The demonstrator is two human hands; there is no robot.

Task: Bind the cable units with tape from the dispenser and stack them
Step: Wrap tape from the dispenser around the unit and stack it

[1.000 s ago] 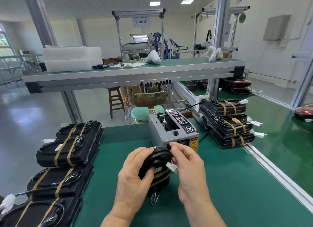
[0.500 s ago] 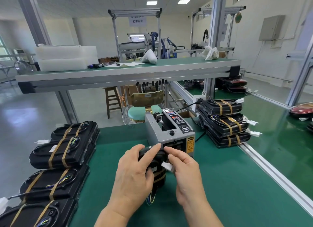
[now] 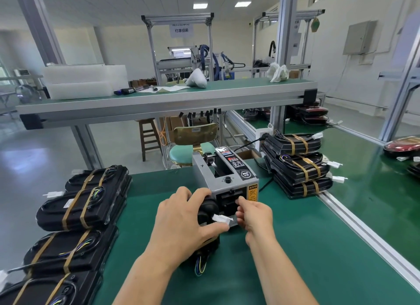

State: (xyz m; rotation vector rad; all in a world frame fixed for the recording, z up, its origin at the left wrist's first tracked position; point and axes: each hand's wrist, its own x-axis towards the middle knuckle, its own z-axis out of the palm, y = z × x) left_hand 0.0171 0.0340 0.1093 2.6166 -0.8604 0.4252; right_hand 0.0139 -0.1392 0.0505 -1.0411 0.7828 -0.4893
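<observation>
Cable unit point(image 3: 208, 208): black, stood on edge on the table point(image 3: 295, 254), inside my left grip. Coloured wire ends trail out below that grip, toward me.
Left hand point(image 3: 181, 222): grip curled round the unit, with the fingers over its top and the thumb pressed across the near face.
White connector point(image 3: 221, 218): pokes out between the two grips, just past the left thumb tip.
Right hand point(image 3: 254, 216): grip bunched, fingertips point(image 3: 242, 201) at the outlet slot just ahead of it. I cannot tell whether a strip of tape is between them; it is too small to make out.
Tape dispenser point(image 3: 227, 175): grey box directly beyond both grips. It is touching the unit or very nearly so.
Step in hand: I read this as fetching a strip to band this unit. Binding is not finished, and this unit is not yet stacked.
Next move: calls for a clean pull of the strip away from the slot. The strip then goes over the unit's edge while the left grip keeps the coil flat. The connector should stay off the adhesive.
Bound stack point(image 3: 297, 166): taped units piled well to the right of the right grip and beyond it. This is probably where the unit goes.
Other bound units point(image 3: 84, 204): well to the left of the left grip.
</observation>
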